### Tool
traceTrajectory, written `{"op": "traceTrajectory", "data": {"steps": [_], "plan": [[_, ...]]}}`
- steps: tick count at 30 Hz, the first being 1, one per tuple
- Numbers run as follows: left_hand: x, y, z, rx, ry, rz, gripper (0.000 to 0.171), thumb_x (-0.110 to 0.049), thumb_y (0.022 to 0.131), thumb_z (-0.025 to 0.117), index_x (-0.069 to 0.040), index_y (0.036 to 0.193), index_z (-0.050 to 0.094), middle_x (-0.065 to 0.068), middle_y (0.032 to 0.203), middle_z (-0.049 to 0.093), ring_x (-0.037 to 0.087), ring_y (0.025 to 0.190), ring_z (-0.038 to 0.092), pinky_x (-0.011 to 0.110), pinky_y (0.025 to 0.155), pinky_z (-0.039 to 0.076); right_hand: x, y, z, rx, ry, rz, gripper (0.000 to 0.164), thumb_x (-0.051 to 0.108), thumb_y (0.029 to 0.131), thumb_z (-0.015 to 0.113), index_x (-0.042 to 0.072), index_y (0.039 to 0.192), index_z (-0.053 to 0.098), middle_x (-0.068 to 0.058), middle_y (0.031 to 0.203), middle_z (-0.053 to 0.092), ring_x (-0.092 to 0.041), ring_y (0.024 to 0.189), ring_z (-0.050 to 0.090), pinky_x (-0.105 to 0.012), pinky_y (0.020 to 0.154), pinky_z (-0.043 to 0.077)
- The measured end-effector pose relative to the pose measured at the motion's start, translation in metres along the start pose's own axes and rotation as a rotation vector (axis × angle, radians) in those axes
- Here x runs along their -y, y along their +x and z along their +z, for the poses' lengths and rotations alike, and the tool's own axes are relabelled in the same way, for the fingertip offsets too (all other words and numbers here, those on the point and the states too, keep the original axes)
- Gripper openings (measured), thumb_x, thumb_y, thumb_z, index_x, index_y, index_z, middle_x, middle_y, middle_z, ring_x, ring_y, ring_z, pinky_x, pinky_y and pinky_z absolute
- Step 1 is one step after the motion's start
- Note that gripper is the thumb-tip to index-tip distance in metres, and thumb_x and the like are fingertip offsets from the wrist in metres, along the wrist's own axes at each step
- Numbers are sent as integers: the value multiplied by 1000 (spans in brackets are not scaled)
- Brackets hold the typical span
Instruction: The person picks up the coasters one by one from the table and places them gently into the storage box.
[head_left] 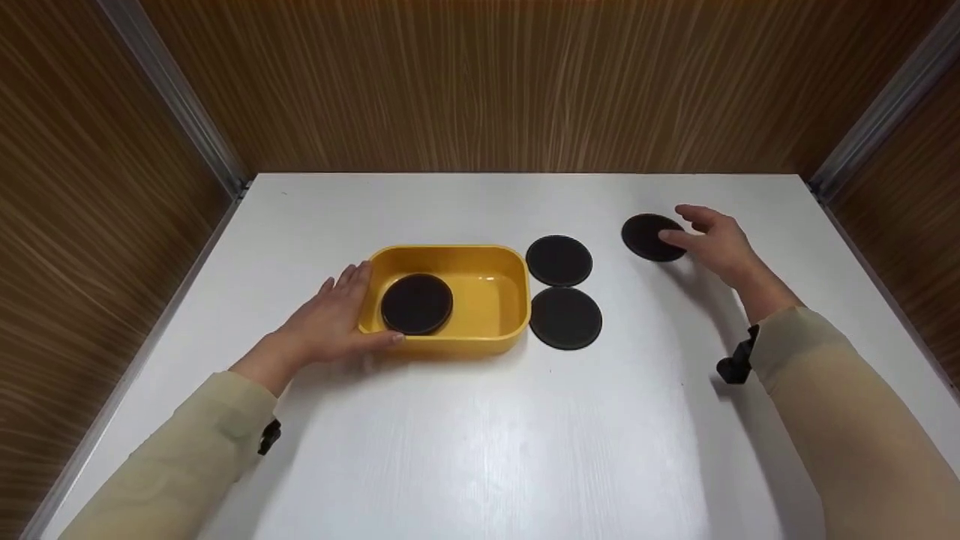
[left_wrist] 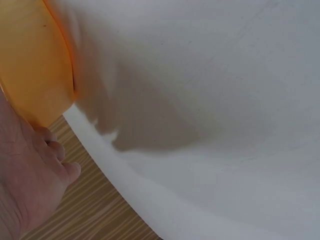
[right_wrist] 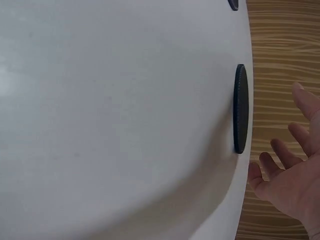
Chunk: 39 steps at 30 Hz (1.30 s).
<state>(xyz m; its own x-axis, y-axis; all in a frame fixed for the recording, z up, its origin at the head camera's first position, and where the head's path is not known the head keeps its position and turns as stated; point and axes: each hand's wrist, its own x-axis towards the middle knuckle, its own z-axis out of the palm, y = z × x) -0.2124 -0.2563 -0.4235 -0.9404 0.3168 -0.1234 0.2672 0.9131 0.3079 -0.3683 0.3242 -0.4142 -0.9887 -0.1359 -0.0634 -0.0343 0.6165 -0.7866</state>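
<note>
A yellow rectangular box (head_left: 457, 346) stands left of centre on the table, with a round black coaster (head_left: 417, 304) lying flat inside its left half. My left hand (head_left: 330, 319) rests against the box's left end, fingers straight along that wall and thumb at the front rim. In the left wrist view, its fingers touch the box's (left_wrist: 37, 60) side. Over at the far right, my right hand (head_left: 716, 244) hovers beside another black coaster (head_left: 643, 236), thumb overlapping it in the head view. The right wrist view shows that hand's fingers spread, apart from the coaster (right_wrist: 241, 110).
Two more black coasters, a rear one (head_left: 559, 260) and a front one (head_left: 565, 318), lie just right of the box. Wood-grain panels (head_left: 480, 90) enclose the white table (head_left: 480, 450) at the back and both sides.
</note>
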Motion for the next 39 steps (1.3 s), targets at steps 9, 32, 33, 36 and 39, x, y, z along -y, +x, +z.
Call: {"op": "traceTrajectory", "data": {"steps": [9,32,33,36,39], "plan": [[-1,0,2,-3,-1,10,134,-86,87,57,2,168,-2,22,176,6,39,162,7,56,131,8,-13,5,5,61,55,71,90,43,103,70,12,171,21,-20,176,9,-44,161,11,-61,126,24],[-3,0,2,-13,1,24,134,-86,88,57,4,168,-1,24,175,7,41,162,9,57,130,8,-18,15,20,119,-88,120,106,52,103,67,16,171,-6,-24,175,-3,-46,161,-2,-63,128,8],[-3,0,1,-12,0,23,134,-86,88,57,4,168,-2,24,175,7,41,162,8,57,130,8,-18,15,21,117,-98,118,106,52,103,66,15,171,-7,-24,175,-3,-46,161,-3,-63,128,7],[-4,0,1,-15,-5,27,133,-85,88,57,5,167,-1,25,175,7,42,162,9,58,130,8,-19,17,21,116,-121,120,105,53,104,63,14,170,-8,-26,175,-3,-48,160,-2,-63,128,7],[-4,0,1,-8,-8,14,133,-86,88,57,3,168,-2,24,175,7,40,162,8,56,130,8,-19,19,22,118,-145,117,102,50,106,61,12,170,-8,-28,174,-2,-49,160,-1,-63,128,8]]}}
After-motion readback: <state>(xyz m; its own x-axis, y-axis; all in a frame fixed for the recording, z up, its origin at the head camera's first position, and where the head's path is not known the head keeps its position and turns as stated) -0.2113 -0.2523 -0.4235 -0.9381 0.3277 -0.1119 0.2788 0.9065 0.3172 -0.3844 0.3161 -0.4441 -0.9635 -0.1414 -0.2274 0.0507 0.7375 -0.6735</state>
